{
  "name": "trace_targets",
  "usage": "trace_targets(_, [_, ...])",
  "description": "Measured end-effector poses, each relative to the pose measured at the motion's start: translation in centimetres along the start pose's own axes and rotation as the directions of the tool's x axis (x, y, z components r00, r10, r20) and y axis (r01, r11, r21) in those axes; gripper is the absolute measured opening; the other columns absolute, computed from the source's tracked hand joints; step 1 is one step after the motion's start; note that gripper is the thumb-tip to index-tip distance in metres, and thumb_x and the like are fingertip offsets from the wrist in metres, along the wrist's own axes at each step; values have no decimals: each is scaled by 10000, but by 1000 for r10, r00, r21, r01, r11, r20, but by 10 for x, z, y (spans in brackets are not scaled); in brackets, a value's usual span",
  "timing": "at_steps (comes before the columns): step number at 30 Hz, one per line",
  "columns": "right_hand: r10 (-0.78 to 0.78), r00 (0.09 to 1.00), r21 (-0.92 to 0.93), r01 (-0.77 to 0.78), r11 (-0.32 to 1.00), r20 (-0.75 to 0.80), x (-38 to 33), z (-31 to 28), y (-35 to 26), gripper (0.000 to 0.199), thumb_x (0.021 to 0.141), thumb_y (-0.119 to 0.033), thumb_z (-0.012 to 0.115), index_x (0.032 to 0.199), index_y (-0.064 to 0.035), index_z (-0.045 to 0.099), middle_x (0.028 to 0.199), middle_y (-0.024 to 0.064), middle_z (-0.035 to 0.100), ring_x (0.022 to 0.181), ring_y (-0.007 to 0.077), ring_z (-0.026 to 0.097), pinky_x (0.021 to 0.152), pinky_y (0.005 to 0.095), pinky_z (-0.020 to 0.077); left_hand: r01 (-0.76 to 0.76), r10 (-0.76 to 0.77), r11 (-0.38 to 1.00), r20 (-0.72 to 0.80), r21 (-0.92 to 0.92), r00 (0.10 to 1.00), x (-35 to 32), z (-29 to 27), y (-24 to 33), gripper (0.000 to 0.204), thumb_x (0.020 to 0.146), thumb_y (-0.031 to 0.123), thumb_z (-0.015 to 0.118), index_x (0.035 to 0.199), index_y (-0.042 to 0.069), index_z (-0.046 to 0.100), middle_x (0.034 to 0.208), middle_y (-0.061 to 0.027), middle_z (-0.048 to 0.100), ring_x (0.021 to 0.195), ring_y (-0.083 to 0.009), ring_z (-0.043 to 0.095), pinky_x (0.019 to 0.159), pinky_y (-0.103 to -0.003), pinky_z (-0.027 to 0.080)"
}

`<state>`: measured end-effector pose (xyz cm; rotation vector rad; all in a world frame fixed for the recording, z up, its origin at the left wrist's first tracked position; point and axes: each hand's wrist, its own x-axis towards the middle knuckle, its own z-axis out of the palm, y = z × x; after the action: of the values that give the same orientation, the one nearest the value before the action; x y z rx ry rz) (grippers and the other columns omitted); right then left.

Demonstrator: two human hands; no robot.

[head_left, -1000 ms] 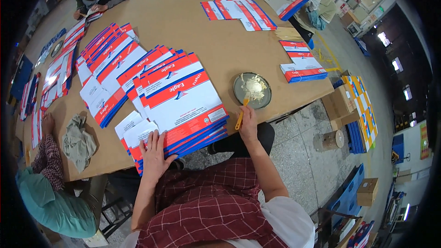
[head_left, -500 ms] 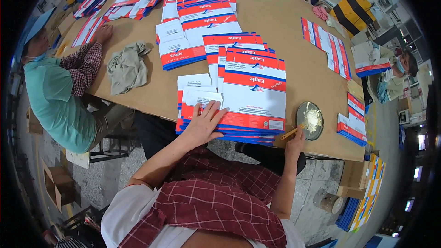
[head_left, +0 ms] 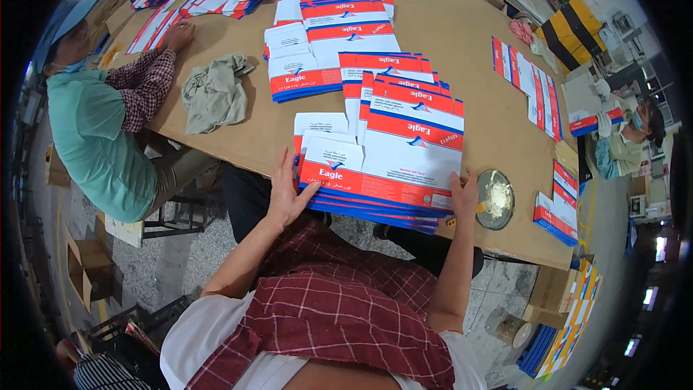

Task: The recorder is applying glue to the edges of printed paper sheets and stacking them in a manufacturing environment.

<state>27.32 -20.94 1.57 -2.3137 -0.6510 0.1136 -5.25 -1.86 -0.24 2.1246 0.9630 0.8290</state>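
Pressing flat on the near-edge stack of red, white and blue cartons (head_left: pixel 393 166), left hand (head_left: pixel 289 191) spread open, right hand (head_left: pixel 464 195) gripping its corner, fingertips hidden, lower sheets mostly covered.

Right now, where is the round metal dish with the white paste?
In the head view, the round metal dish sits on the brown table near its front edge, just right of the right hand and left of a small stack of flat cartons.
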Motion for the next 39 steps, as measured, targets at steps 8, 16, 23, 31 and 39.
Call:
trace_targets(8, [156, 936, 384, -276, 881, 314, 21, 10, 24, 373, 842, -271, 580, 1023, 55, 571, 889, 123, 614, 771, 156, 563, 697, 275, 453, -6, 6, 1000, 134, -6, 991, 2, 5, -9, 708, 807, 376, 589, 1331, 19, 272, 1392, -239, 209, 1280, -370, 236, 1041, -442, 204])
trace_targets(16, [111, 986, 305, -145, 941, 126, 10, 11, 16, 329, 849, -245, 585, 976, 57, 574, 862, 91, 614, 745, 130, 550, 668, 260, 447, -35, 16, 993, 175, 108, 984, 6, 4, -9, 704, 829, 432, 537, 1327, 8, 278, 1397, -248, 192, 1290, -392, 204, 1048, -472, 166])
trace_targets(23, [218, 899, 536, -406, 740, 380, 4, -4, -1, 306, 860, -227, 572, 1036, 23, 572, 906, 75, 618, 781, 132, 572, 705, 274, 470, -48, 35, 997, 194, 63, 980, 5, 4, -13, 697, 831, 434, 529, 1329, 15, 280, 1397, -248, 194, 1290, -394, 206, 1044, -483, 170])
trace_targets(31, [-17, 909, 650, -285, 705, 417, 46, 0, -32, 350, 843, -176, 549, 1142, 4, 515, 1032, 105, 591, 924, 191, 558, 805, 326, 443, -3, 4, 1000, 134, -5, 991, 4, -1, -13, 666, 828, 385, 553, 1322, 28, 284, 1369, -246, 252, 1270, -383, 257, 1032, -464, 216])
trace_targets(39, [-17, 923, 477, -183, 860, 385, 91, 45, -9, 351, 823, -194, 578, 1111, 3, 546, 999, 109, 608, 890, 197, 571, 780, 322, 442, 244, -222, 905, 104, -349, 970, 35, 8, -12, 622, 847, 304, 558, 1309, -14, 288, 1261, -233, 409, 1185, -321, 406, 984, -351, 319])
